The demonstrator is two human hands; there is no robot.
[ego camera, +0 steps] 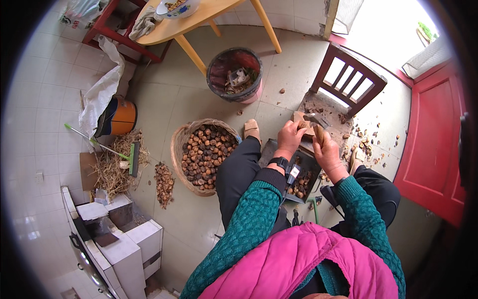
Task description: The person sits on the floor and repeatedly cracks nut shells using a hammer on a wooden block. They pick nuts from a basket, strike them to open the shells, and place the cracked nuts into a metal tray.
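Observation:
My left hand (289, 137) pinches a walnut (301, 125) at the edge of a reddish-brown block (309, 131). That block lies on the seat of a low wooden chair (345, 109), which is strewn with shell bits. My right hand (328, 151) is closed around the wooden handle of a hammer (318, 134); its metal head (316, 120) is just above the block, to the right of the walnut. Between my legs, below both hands, a dark dustpan (316, 180) holds broken shells and nut pieces (301, 187).
To my left stands a woven basket (177, 164) of walnuts (209, 157), beside a pile of shells (164, 185). Ahead are a waste bucket (213, 88) and a round wooden table (203, 20). A broom (133, 159) lies on straw. Shells litter the floor near the red door (433, 142).

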